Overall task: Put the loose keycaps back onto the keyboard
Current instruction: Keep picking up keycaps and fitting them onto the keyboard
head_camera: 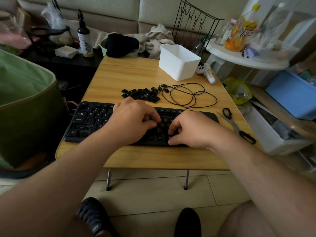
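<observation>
A black keyboard (89, 120) lies across the near half of a small wooden table (130, 72). Behind it sits a pile of several loose black keycaps (142, 94). My left hand (133, 120) rests over the keyboard's middle, its fingers curled down onto the key area. My right hand (189, 129) is beside it on the right half, fingers also curled down onto the keys. Whether either hand pinches a keycap is hidden by the fingers. Some key positions on the left part look bare.
The keyboard's black cable (188, 94) coils behind the keyboard. Scissors (237, 125) lie at the table's right edge. A white plastic bin (177, 62) stands at the back right. A green bag (25, 100) is left of the table, storage boxes to the right.
</observation>
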Demonstrator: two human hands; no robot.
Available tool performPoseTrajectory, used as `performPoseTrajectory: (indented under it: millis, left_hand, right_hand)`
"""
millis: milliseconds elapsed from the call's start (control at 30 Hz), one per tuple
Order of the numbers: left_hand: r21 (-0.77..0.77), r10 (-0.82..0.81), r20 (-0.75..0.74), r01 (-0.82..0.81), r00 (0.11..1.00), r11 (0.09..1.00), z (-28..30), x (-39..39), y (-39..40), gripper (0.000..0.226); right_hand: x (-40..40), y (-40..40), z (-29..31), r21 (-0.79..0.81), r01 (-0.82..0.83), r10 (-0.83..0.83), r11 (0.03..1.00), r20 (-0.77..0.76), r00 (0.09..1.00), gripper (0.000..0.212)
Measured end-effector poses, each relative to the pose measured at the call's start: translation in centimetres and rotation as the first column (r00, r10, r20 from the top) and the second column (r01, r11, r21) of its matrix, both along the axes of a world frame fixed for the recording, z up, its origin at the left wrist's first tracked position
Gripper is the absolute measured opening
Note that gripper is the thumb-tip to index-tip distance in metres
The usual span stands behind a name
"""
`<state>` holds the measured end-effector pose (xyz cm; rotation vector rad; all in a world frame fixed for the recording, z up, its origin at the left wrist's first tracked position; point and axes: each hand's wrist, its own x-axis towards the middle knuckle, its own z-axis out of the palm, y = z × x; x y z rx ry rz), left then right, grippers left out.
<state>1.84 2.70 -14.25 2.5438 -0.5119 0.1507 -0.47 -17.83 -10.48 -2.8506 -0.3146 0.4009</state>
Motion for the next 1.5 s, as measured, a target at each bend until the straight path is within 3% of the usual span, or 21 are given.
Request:
performPoseTrajectory:
  millis: [167, 267, 333, 433, 600, 700, 833, 967, 1100, 1200, 1333, 1400, 1500]
  left_hand:
    - [-0.011, -0.025, 0.018, 0.025, 1.000, 1.000, -0.2, -0.4, -0.2, 0.013]
    - [-0.011, -0.056, 0.006, 0.056, 0.998, 0.998, -0.2, -0.6, -0.1, 0.014]
    - [-0.046, -0.084, -0.011, 0.083, 0.996, 0.995, -0.2, -0.7, 0.0, 0.016]
    - [-0.238, -0.112, -0.131, 0.079, 0.985, 0.968, 0.3, -0.8, 0.0, 0.022]
    - [-0.424, -0.188, -0.315, 0.039, 0.930, 0.905, 1.3, -1.5, -0.4, 0.038]
    - [-0.524, -0.202, -0.343, -0.009, 0.917, 0.852, 1.6, -1.5, -0.4, 0.037]
    - [-0.592, -0.207, -0.370, -0.058, 0.906, 0.804, 1.6, -1.4, -0.5, 0.018]
    - [-0.595, -0.134, -0.413, -0.156, 0.901, 0.788, 1.3, -1.3, -0.9, 0.008]
    - [-0.612, -0.071, -0.434, -0.236, 0.898, 0.755, 1.3, -1.3, -1.2, 0.008]
    - [-0.581, -0.041, -0.385, -0.208, 0.922, 0.787, 1.3, -1.5, -1.5, 0.013]
    - [-0.548, -0.059, -0.335, -0.143, 0.940, 0.824, 1.2, -1.5, -1.5, 0.018]
    - [-0.413, -0.071, -0.218, -0.026, 0.973, 0.911, 0.9, -1.4, -1.1, 0.016]
    - [-0.021, -0.064, 0.079, 0.065, 0.995, 0.998, 0.3, -1.0, -0.1, 0.015]
  right_hand:
    - [0.5, 0.4, 0.3, -0.091, -0.062, 0.062, 0.994, 0.000, 0.998, 0.026]
    - [0.3, 0.3, 0.2, -0.224, -0.168, 0.188, 0.960, 0.071, 0.980, 0.027]
    - [-0.1, -0.2, 0.2, -0.222, -0.190, 0.222, 0.957, 0.131, 0.966, 0.026]
    - [-0.3, -1.1, 0.2, 0.008, -0.165, 0.160, 0.986, 0.223, 0.962, 0.024]
    - [-0.7, -1.4, 0.0, 0.313, -0.181, 0.058, 0.932, 0.365, 0.929, 0.030]
    - [-0.9, -0.9, -0.2, 0.568, -0.042, -0.148, 0.822, 0.284, 0.947, 0.038]
    - [-0.7, -0.3, -0.3, 0.739, 0.042, -0.272, 0.672, 0.194, 0.943, 0.021]
    - [-1.1, -0.3, -1.0, 0.640, 0.014, -0.251, 0.768, 0.281, 0.926, 0.014]
    - [-1.7, 0.2, -1.3, 0.380, -0.157, -0.081, 0.911, 0.541, 0.837, 0.029]
    - [-1.5, 0.3, -1.2, 0.224, -0.210, 0.008, 0.952, 0.665, 0.747, 0.024]
    - [-1.3, 0.0, -1.2, 0.123, -0.231, 0.090, 0.965, 0.674, 0.733, 0.021]
    - [-1.2, -0.4, -1.1, 0.101, -0.192, 0.089, 0.976, 0.621, 0.779, 0.021]
    - [-1.1, -1.2, -1.3, 0.037, -0.115, 0.088, 0.993, 0.432, 0.898, 0.023]
